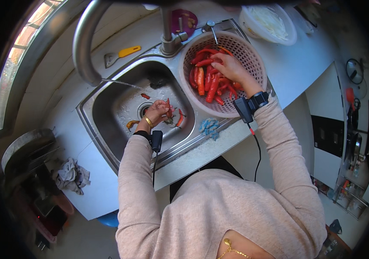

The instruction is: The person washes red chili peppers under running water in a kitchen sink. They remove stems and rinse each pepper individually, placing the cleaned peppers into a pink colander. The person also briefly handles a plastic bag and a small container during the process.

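Observation:
Over the sink basin [106, 110], my left hand [156, 114] pinches a red chili pepper [169, 108] upright between thumb and fingers. Beneath it lie another red chili [180, 118], a yellowish-brown chili [132, 124], a short red piece [145, 96] and some green stem bits. The drain is partly hidden by this hand. My right hand [231, 66] reaches into a pale pink plastic colander [256, 61], its fingers closed around a red chili [205, 62] on top of the heap. Red and orange chilies [208, 81] fill the colander's left and middle.
A thin water stream [124, 84] runs from the curved faucet [81, 48] into the basin. Behind the sink lies a yellow-handled peeler [129, 51]. A blue-white cloth [209, 128] rests at the front rim; a bowl of white shreds [267, 22] and a grey rag [72, 176] flank the sink.

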Tool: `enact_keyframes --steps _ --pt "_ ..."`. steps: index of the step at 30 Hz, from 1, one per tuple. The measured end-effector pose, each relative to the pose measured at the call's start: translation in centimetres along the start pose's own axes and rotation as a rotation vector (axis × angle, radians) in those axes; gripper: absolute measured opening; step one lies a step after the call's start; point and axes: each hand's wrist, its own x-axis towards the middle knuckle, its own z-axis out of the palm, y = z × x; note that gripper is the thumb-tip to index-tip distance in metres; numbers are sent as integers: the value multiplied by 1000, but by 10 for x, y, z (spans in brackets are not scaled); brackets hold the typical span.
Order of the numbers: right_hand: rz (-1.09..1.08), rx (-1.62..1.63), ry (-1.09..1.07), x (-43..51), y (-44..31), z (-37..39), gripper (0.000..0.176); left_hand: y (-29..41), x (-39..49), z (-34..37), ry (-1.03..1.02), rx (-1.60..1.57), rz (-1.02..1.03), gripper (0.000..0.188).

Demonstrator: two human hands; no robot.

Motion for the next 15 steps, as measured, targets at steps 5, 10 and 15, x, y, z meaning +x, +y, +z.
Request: enact_keyframes --steps 5,10,15 --pt "18 498 -365 16 -54 57 20 37 -39 8 -81 -217 229 29" --pt "-3 391 -519 23 -83 143 25 51 -41 1 110 -347 429 20" --pt "-333 210 -170 22 -106 209 25 70 -36 -1 323 -460 624 15"
